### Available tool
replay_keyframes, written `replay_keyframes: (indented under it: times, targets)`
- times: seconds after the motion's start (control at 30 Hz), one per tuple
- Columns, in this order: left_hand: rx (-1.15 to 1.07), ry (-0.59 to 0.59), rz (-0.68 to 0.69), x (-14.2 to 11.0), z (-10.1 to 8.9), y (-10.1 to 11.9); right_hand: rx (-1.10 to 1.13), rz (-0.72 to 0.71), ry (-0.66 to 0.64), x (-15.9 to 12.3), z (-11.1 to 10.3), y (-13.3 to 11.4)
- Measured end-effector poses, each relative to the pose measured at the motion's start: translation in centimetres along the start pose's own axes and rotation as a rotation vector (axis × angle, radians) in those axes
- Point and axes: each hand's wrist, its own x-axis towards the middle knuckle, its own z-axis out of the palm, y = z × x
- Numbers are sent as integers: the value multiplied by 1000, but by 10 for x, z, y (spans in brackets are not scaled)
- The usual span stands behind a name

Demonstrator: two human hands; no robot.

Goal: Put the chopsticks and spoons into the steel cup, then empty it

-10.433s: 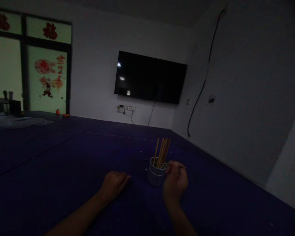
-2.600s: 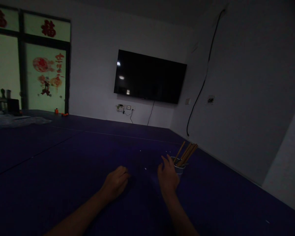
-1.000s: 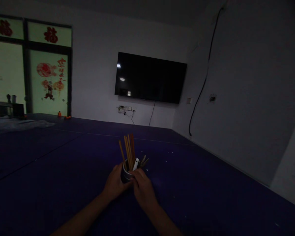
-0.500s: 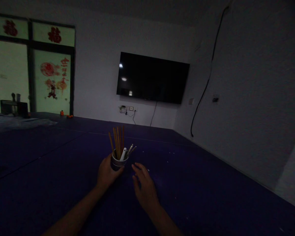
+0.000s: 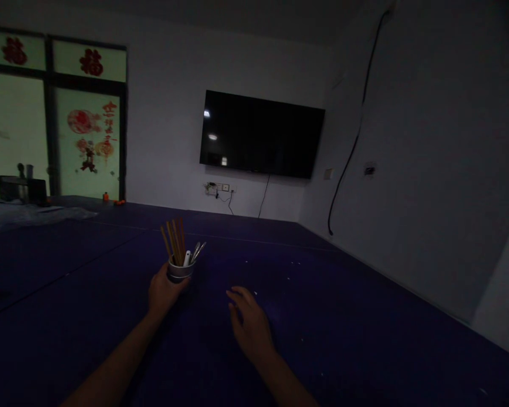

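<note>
My left hand [image 5: 164,291] is wrapped round a grey cup [image 5: 180,272], left of the middle of the view. Several wooden chopsticks [image 5: 175,240] stand up in the cup, leaning a little left. Beside them are a white handle [image 5: 187,258] and thin metal handles [image 5: 199,250], perhaps of spoons; their lower ends are hidden inside the cup. Apart from the cup, to its right, my right hand [image 5: 251,328] hovers over or rests on the dark blue tabletop [image 5: 220,362]. Its fingers are loosely curved and apart, with nothing in them.
Small white scraps [image 5: 294,263] lie scattered on the right of the table. Crumpled clear plastic [image 5: 38,215] and a dark box [image 5: 23,188] are at the far left, with small orange items [image 5: 119,202] nearby. A wall-mounted television [image 5: 263,135] and a hanging black cable [image 5: 348,169] are beyond.
My left hand has carried the cup with the chopsticks to the left and slightly away, widening the gap between my hands. The right hand has stayed nearly still.
</note>
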Motion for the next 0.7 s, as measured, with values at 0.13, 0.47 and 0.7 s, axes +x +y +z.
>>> replay_keyframes:
  times: [0.13,0.47,0.7]
  targets:
    - [-13,-17,-47,2,-1,-1,2,17,-21,0,-1,0]
    - [-166,-10,-132,16,-9,-4,15,71,-43,-1,2,5]
    - [-664,-54,-503,68,-25,10,26,122,-36,-1,6,9]
